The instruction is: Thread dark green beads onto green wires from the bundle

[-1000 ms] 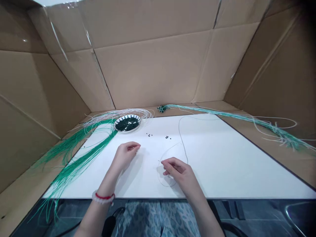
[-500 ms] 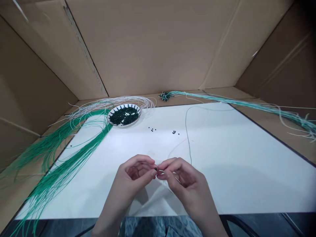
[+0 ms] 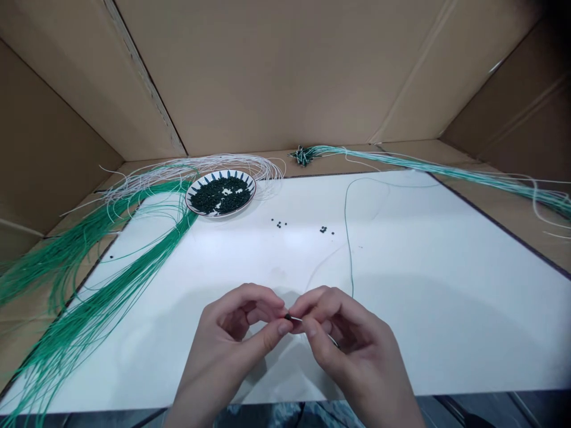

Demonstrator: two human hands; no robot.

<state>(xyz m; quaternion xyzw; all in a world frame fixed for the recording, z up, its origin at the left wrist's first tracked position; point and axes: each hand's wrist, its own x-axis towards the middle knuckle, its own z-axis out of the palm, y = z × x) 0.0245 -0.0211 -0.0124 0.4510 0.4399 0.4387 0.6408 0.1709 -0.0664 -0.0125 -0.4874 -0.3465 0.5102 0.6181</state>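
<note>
Between the thumb and fingertips of my left hand [image 3: 243, 330] is a small dark bead [image 3: 288, 317], partly covered by the fingers. My right hand [image 3: 345, 333] pinches a thin pale cord [image 3: 296, 319] just to the right of it, and the cord's end meets the bead. Whether the cord passes all the way through is hidden. Both hands nearly touch, above the front of the white board. A thin green cord [image 3: 349, 249] runs from behind my right hand back across the board.
A patterned plate [image 3: 190, 202] of dark beads stands at the back left, beside green cords [image 3: 147, 261] and white cords [image 3: 214, 159]. Several loose beads [image 3: 323, 229] lie mid-board. A beaded piece [image 3: 304, 156] with long cords lies at the back. Cardboard walls [image 3: 285, 71] surround the board.
The view has shifted slightly. The gap between my hands has narrowed, with less pale cord showing between the bead and my right fingertips.
</note>
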